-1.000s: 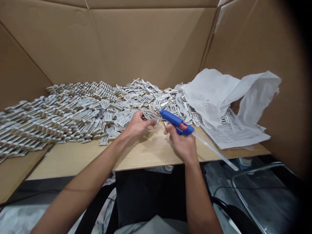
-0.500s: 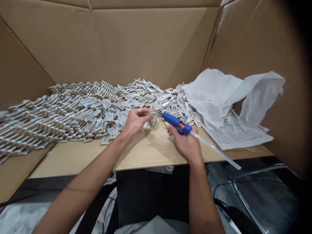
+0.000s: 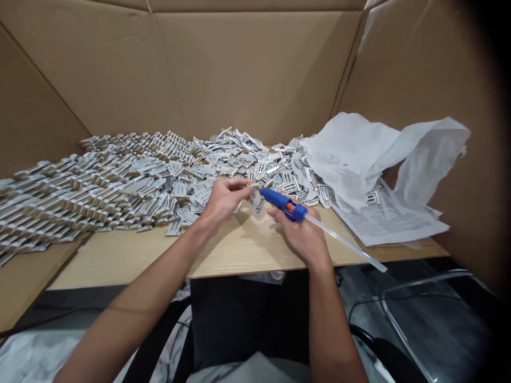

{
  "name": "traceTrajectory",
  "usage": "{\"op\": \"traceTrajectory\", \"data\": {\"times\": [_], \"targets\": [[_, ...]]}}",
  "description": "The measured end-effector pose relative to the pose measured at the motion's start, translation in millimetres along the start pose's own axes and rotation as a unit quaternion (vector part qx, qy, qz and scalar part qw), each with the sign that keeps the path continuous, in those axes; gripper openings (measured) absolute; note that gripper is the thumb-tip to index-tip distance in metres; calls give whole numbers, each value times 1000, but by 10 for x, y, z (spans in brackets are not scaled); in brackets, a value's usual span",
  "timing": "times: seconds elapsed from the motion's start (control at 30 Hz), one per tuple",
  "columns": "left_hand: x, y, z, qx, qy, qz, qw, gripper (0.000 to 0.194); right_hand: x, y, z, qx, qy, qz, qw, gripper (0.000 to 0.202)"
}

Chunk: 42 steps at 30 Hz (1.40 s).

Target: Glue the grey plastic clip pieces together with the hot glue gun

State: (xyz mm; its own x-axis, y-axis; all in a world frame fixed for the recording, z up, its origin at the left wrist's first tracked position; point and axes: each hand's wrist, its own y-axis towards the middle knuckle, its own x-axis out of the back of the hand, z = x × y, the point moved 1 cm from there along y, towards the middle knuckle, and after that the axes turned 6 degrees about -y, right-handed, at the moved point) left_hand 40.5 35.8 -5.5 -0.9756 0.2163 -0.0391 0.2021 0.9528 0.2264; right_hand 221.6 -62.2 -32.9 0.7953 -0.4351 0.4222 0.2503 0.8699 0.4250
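Note:
My left hand (image 3: 225,200) pinches a small grey-white shield-shaped piece (image 3: 256,202) by its upper end, above the table. My right hand (image 3: 302,232) is wrapped round a blue glue gun (image 3: 282,203) with a long translucent glue stick (image 3: 347,243) sticking out of its back. The gun's nozzle end points left and lies right at the top of the held piece; whether it touches I cannot tell. Behind both hands spreads a loose heap of similar pieces (image 3: 235,149).
Rows of stacked pieces (image 3: 51,199) fill the table's left side. White crumpled paper (image 3: 351,154) lies on printed sheets (image 3: 383,226) at the right. Cardboard walls (image 3: 255,69) surround the wooden table (image 3: 159,255). A metal-framed chair (image 3: 399,330) stands below at the right.
The glue gun has moved slightly left, its nozzle now at the piece's top. The piece in my left hand has tilted. My left hand has barely moved.

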Motion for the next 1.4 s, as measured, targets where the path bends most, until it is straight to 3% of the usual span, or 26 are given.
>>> {"op": "traceTrajectory", "data": {"times": [0.43, 1.4], "targets": [[1, -11, -23, -16, 26, -8, 1000, 26, -40, 11, -9, 55, -23, -23, 998, 43], [-25, -36, -48, -24, 22, -2, 999, 27, -55, -2, -22, 35, -57, -23, 998, 46]]}}
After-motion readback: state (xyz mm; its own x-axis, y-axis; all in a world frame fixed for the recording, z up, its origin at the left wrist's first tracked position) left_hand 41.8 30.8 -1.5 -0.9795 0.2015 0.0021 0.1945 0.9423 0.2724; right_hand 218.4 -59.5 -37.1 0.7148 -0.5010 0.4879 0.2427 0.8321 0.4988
